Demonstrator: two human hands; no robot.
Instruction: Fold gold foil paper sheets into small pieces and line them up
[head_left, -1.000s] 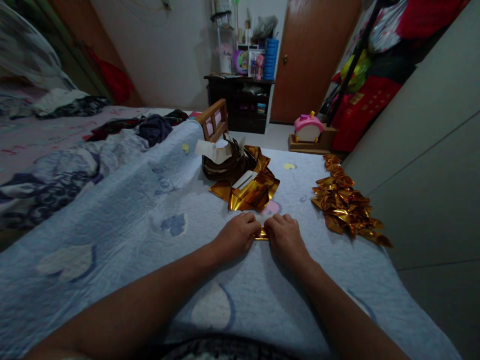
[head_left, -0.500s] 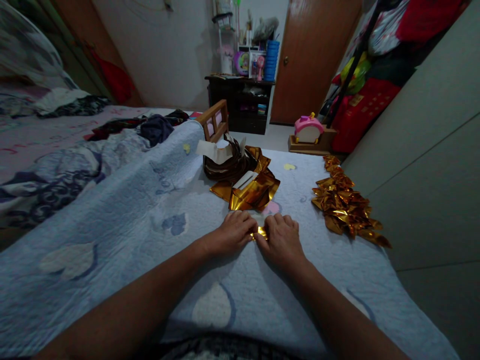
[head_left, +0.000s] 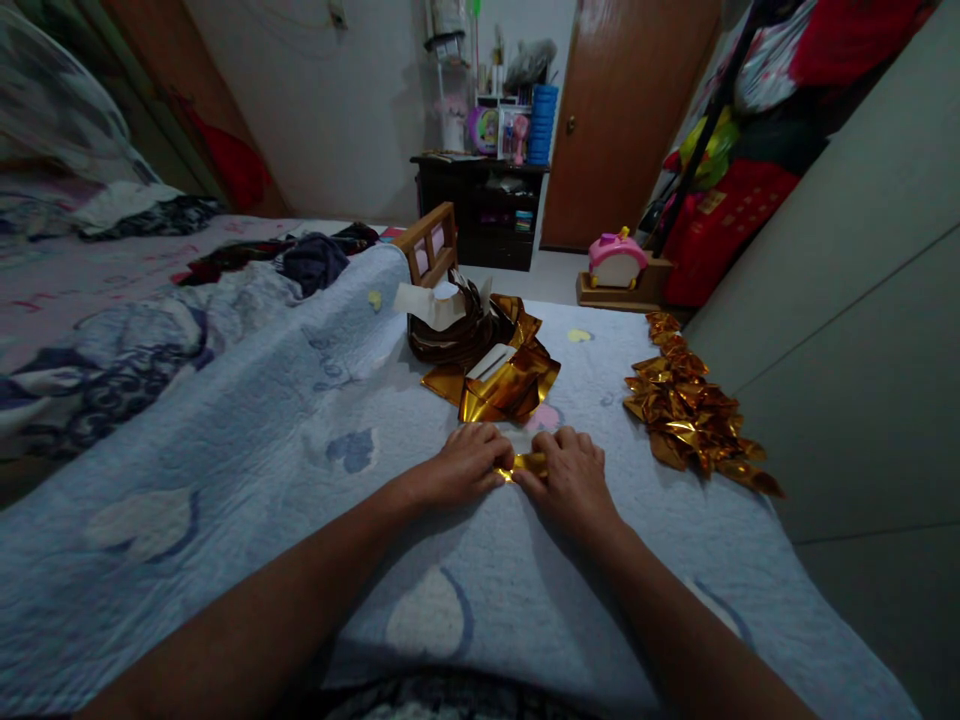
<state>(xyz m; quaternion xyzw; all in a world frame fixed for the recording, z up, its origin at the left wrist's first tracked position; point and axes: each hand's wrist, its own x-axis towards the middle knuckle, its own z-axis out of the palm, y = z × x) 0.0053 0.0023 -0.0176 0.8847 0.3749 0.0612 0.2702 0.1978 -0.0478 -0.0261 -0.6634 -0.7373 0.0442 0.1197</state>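
Observation:
My left hand and my right hand rest side by side on a pale blue quilt. Both pinch a small piece of gold foil paper that shows between the thumbs. Most of that paper is hidden under the fingers. Just beyond the hands lies a loose stack of gold foil sheets. Behind it stands a dark round bundle of paper with a white wrapper on top.
A heap of folded gold foil pieces lies along the quilt's right edge beside a grey wall panel. Crumpled clothes lie on the bed at the left. A wooden chair back, a dark cabinet and a pink toy stand beyond.
The hands have shifted slightly on the gold paper; my right hand has moved a little to the right and more of the folded piece shows between the thumbs.

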